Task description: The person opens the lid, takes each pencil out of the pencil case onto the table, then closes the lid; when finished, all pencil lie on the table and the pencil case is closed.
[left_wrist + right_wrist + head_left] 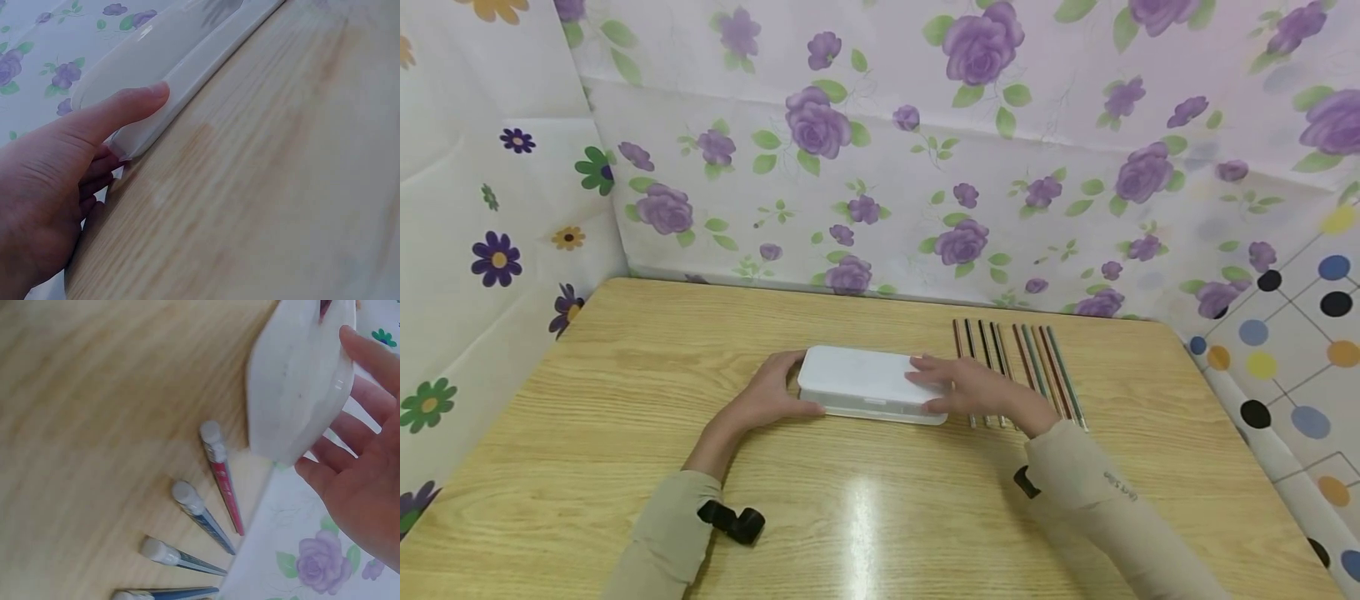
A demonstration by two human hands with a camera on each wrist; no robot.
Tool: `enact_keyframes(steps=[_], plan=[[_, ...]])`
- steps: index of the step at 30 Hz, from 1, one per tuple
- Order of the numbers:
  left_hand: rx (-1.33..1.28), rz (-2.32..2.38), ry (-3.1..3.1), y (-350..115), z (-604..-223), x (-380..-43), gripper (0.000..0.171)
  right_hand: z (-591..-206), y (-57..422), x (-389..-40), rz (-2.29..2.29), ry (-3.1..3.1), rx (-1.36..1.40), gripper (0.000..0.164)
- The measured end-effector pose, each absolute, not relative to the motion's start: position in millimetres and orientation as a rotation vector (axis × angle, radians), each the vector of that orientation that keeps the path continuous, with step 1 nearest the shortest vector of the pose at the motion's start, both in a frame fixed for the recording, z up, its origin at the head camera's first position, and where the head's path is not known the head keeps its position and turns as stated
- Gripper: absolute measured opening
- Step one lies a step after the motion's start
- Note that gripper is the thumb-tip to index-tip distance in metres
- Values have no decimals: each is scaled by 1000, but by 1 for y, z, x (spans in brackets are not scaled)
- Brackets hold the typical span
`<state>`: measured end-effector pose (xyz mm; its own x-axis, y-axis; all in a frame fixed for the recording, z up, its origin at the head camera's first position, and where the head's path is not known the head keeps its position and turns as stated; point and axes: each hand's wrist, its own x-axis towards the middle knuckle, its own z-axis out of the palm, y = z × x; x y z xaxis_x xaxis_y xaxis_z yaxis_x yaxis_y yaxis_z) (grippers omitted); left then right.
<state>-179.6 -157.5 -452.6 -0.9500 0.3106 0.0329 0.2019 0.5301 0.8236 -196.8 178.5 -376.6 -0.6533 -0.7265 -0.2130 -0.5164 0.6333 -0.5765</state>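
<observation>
A white plastic pencil case [857, 372] lies on the table, its lid slightly raised above the base along the front. My left hand [771, 390] grips the left end, with the thumb along the front edge. In the left wrist view the thumb of that hand [94, 134] presses the rim of the case [187, 94], other fingers behind the corner. My right hand [977, 387] rests spread fingers on top of the lid's right end, thumb at the front. The right wrist view shows fingertips of this hand [369, 450] along the edge of the white case [300, 381].
Several pencils [1060, 371] lie side by side to the right of the case, some partly behind my right hand and forearm. Their white ends [212, 432] point toward me. A flowered cloth [820, 183] hangs along the back edge of the wooden table [790, 517].
</observation>
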Motion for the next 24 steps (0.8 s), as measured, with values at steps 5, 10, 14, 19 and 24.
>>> enact_keyframes(steps=[5,10,14,19,24], plan=[[449,1393,2635,-157,-453,-179,100,-372,180,-198,-673,2422,-962,56],[448,1403,2631,-156,-452,-179,101,-374,179,-195,-686,2424,-953,57],[438,1397,2628,-156,-453,-179,103,-378,177,-193,-667,2454,-960,58],[434,1383,2633,-157,-453,-180,104,-384,176,-192,-583,2509,-1022,59],[434,1351,2658,-158,-454,-180,104,-389,175,-191,-529,2573,-1130,58]])
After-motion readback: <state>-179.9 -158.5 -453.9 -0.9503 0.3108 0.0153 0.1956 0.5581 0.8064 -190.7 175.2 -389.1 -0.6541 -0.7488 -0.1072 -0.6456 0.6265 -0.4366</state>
